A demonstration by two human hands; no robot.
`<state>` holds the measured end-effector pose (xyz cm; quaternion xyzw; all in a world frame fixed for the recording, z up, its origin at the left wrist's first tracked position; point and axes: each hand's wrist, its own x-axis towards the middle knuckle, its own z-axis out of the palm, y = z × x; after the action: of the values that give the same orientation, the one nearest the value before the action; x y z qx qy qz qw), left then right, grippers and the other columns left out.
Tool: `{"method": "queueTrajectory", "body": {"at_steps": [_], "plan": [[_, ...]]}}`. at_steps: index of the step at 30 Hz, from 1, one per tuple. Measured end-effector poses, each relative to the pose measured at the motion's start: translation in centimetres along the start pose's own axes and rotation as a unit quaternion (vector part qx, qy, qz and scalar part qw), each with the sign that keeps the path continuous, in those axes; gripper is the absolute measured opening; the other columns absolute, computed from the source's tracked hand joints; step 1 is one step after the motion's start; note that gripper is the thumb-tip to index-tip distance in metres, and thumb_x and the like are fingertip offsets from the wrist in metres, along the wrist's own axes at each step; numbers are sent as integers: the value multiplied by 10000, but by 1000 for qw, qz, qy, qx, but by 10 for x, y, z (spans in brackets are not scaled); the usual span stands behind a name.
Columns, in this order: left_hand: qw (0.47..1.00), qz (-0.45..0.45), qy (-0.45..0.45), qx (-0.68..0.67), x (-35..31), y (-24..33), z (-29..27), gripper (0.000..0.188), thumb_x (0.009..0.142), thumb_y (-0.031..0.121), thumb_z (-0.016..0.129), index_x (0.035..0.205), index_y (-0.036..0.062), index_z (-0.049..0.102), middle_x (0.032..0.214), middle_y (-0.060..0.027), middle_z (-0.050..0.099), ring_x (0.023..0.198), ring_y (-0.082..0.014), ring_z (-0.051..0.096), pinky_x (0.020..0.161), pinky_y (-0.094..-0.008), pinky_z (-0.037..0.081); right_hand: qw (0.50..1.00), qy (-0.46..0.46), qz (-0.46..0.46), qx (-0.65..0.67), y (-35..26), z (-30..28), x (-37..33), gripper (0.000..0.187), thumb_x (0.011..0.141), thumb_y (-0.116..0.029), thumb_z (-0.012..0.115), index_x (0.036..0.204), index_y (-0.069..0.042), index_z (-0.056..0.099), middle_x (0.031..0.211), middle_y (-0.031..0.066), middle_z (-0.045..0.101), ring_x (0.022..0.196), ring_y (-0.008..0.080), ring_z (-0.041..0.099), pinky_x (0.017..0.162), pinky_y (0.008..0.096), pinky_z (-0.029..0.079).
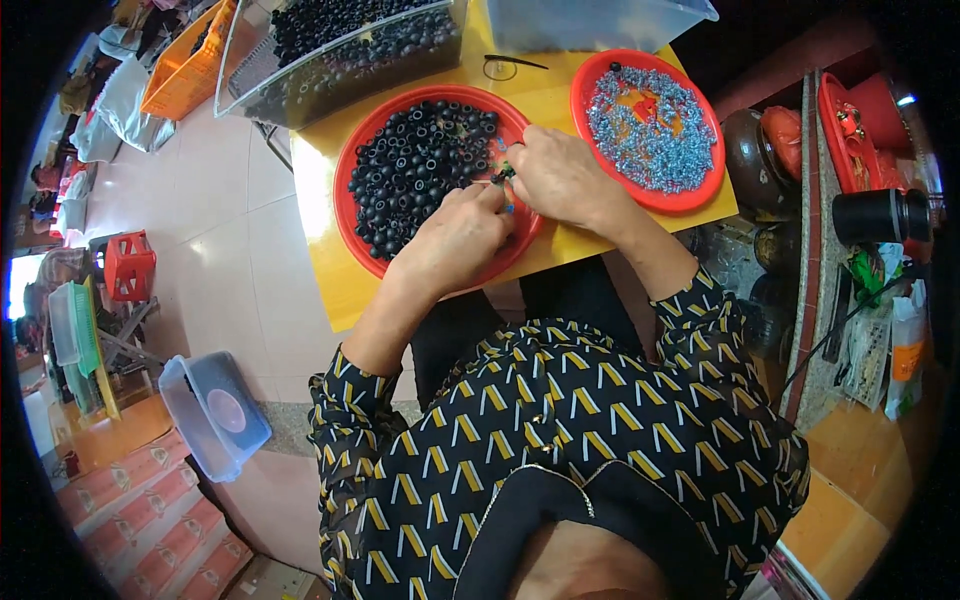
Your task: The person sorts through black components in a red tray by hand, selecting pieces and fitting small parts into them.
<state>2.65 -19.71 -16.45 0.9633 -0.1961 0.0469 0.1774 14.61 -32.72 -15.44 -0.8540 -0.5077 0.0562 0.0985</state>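
Over the right part of a red round tray (pixel 352 215), my two hands meet with their fingertips almost touching. My left hand (pixel 460 235) is closed in a pinch; what its fingers hold is hidden. My right hand (pixel 562 178) pinches a small dark piece (pixel 503 175) with a bit of green on it, too small to name exactly. Many black, round, hollow cap-like pieces (pixel 425 165) fill the tray's left and middle. Beside my right hand stands a second red round tray (pixel 582 98), holding many tiny bluish, see-through pieces (pixel 650 150).
The trays rest on a yellow table (pixel 335 290). Behind them stand a clear bin (pixel 350 70) of black pieces and another clear bin (pixel 600 25). Eyeglasses (pixel 505 68) lie between. A blue tub (pixel 215 415) and a red stool (pixel 130 268) are on the floor at left.
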Motion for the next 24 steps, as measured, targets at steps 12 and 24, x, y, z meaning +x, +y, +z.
{"method": "queueTrajectory", "body": {"at_steps": [12, 24], "plan": [[999, 18, -3, -49, 8, -9, 10, 131, 723, 97, 588, 812, 6, 614, 794, -130, 571, 783, -301, 577, 725, -386, 473, 1000, -1, -11, 3, 2, 5, 9, 133, 720, -106, 560, 770, 5, 614, 806, 172, 593, 772, 308, 609, 664, 411, 493], [963, 34, 237, -121, 5, 11, -28, 233, 651, 31, 645, 874, 4, 583, 809, -102, 546, 746, -284, 560, 661, -361, 460, 310, -69, 182, 931, -37, 23, -32, 274, 921, -290, 407, 1023, -79, 550, 911, 49, 599, 812, 195, 590, 761, 362, 486]]}}
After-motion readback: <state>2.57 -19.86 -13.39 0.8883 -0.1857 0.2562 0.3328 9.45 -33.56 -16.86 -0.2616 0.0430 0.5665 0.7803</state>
